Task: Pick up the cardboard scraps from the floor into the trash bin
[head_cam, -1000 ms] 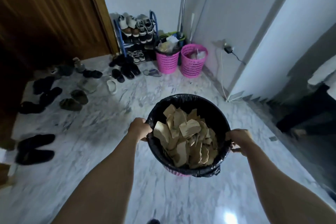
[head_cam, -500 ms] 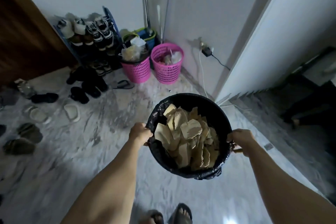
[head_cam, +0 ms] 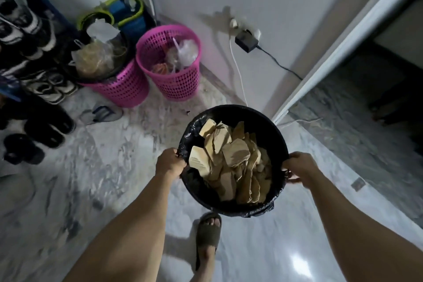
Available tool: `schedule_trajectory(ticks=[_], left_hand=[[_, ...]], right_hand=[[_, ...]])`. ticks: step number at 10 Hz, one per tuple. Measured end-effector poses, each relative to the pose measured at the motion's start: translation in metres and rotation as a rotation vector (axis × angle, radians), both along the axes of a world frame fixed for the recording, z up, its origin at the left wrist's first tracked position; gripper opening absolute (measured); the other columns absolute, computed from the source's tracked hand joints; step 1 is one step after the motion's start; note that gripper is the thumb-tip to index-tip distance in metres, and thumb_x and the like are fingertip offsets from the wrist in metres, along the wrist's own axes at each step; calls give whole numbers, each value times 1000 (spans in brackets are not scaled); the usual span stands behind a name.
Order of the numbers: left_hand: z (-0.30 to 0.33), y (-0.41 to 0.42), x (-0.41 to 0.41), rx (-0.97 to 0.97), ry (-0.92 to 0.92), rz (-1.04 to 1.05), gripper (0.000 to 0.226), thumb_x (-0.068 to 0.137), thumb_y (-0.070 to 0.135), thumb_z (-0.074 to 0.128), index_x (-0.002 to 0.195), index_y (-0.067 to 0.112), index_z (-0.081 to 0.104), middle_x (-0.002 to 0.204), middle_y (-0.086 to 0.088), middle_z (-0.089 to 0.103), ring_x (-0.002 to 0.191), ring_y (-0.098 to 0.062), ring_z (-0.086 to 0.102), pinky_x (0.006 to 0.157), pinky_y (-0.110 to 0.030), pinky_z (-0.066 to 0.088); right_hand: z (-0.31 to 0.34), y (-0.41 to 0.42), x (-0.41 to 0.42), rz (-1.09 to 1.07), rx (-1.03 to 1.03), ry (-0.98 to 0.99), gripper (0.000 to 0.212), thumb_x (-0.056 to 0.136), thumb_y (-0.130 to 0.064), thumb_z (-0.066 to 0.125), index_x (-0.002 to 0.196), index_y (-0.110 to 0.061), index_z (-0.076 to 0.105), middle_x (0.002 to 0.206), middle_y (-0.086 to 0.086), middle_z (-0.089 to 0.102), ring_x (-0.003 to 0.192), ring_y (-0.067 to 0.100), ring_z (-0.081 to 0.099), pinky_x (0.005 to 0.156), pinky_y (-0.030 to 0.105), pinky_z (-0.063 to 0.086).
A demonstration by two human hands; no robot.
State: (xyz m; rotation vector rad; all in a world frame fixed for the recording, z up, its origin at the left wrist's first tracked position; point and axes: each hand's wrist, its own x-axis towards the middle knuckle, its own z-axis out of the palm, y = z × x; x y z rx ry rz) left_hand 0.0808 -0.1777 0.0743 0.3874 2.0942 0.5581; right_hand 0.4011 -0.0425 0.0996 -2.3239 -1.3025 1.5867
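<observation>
2 pink baskets (head_cam: 169, 64) ahead; slippers (head_cam: 45, 130) left.

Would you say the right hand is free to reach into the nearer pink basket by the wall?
Probably not yet: the right hand grips the rim of the trash bin, as does the left hand, and the pink basket stands farther ahead.

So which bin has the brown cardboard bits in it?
The black-lined trash bin held by both hands, full of cardboard scraps. The two pink baskets by the wall hold plastic bags instead.
</observation>
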Motion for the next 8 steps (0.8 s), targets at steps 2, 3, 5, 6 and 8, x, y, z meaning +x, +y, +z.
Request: schedule_trajectory(ticks=[2, 3, 5, 6, 8], left_hand=[[-105, 54, -15, 1, -53, -24, 19, 53, 15, 60, 72, 16, 64, 84, -21, 74, 80, -38, 74, 70, -55, 62], [-134, 69, -21, -10, -67, -28, 30, 55, 16, 62, 83, 13, 70, 89, -21, 73, 84, -40, 73, 70, -55, 62], [-175, 76, -34, -31, -102, -23, 39, 49, 15, 69, 87, 16, 66, 94, -21, 73, 83, -38, 73, 67, -57, 61], [-167, 80, -31, -43, -136, -24, 45, 46, 10, 71, 90, 16, 62, 95, -19, 71, 86, -38, 72, 65, -57, 61], [-129, 78, -9, -40, 101, -74, 53, 72, 23, 75, 121, 7, 60, 107, -10, 63, 96, -30, 64, 76, -29, 46]], right_hand=[[-97, 50, -9, 3, -33, -47, 20, 79, 13, 63, 86, -6, 64, 83, 20, 66, 71, 31, 63, 68, 47, 61], [-126, 64, -11, -6, -46, -42, 30, 80, 12, 65, 102, -6, 65, 81, 18, 66, 68, 28, 64, 58, 37, 58], [-157, 75, -19, -18, -62, -86, 33, 79, 13, 64, 107, -7, 66, 80, 17, 65, 67, 27, 64, 57, 38, 58], [-159, 77, -19, -23, -67, -122, 35, 79, 11, 65, 108, -7, 67, 80, 16, 65, 70, 27, 65, 55, 37, 58], [-137, 66, -28, 125, -48, -221, 67, 81, -12, 72, 143, -11, 46, 137, 18, 53, 122, 35, 54, 88, 39, 49]])
